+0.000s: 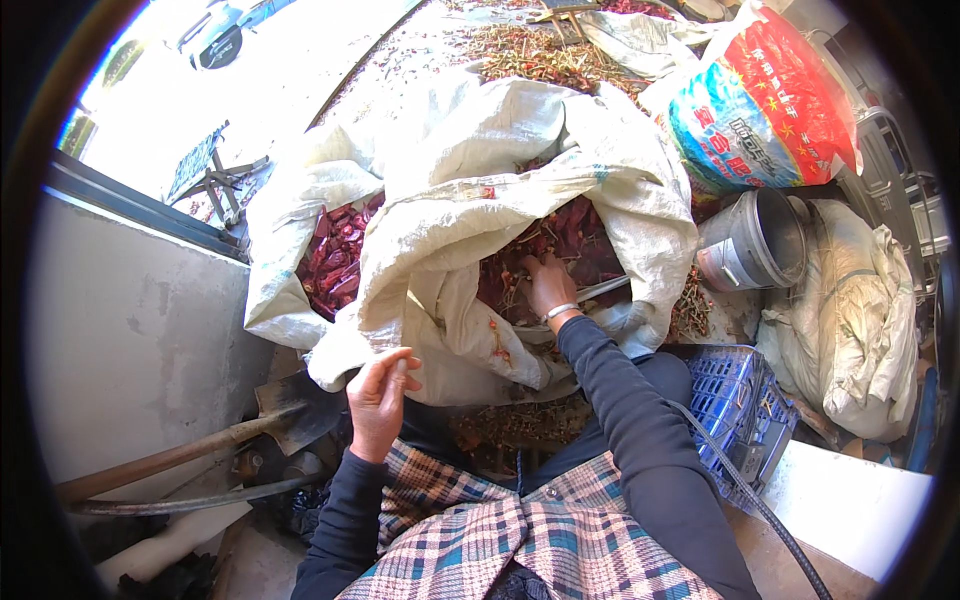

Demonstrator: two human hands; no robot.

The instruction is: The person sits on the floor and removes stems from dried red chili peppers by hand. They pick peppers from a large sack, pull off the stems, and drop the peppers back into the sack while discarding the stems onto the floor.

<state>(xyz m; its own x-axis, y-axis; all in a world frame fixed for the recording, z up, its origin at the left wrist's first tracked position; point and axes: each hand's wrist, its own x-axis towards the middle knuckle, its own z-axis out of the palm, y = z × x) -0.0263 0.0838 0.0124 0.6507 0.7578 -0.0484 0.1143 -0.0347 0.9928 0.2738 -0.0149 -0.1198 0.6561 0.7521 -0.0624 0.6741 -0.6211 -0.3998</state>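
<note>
My right hand [549, 286], with a silver bangle at its wrist, reaches into an open white woven sack [450, 217] of dried red chili peppers [574, 232]. Its fingertips are among the peppers and stems, so whether it grips any cannot be told. Raised near the sack's lower left edge is my left hand [382, 397], its thumb and fingertips brought together; no object shows between them. Dried red peppers [337, 259] also fill a white sack opening on the left.
On the right are a printed fertilizer bag [765, 112], a tipped plastic bucket [780, 236], a blue plastic crate [720, 375] and a bundled pale sack [847, 315]. A shovel [296, 409] lies at lower left beside the wall. A folding stool [214, 176] stands beyond the wall.
</note>
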